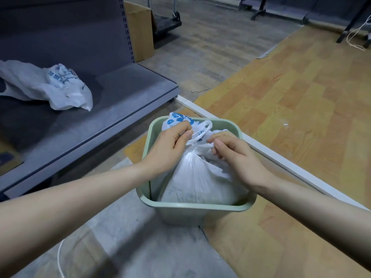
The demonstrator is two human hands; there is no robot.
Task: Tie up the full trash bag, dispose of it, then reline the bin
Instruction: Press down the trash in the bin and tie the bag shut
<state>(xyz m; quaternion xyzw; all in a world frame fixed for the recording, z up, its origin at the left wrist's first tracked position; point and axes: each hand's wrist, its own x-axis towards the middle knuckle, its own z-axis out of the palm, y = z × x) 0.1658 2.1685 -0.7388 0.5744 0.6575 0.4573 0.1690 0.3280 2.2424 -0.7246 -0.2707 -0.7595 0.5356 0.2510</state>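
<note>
Head view: the full trash bag (197, 183) sits inside the green bin (198, 207) on the floor, its neck gathered. The left hand (168, 149) and right hand (239, 157) each keep a pinching grip on a handle loop. Thin plastic could tear if pulled hard, or the half-formed knot may slip loose.

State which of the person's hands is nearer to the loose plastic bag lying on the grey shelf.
Left. The left hand grips the full bag's handles on the shelf side of the bin, closer to the loose plastic bag; the right hand is farther away.
</note>
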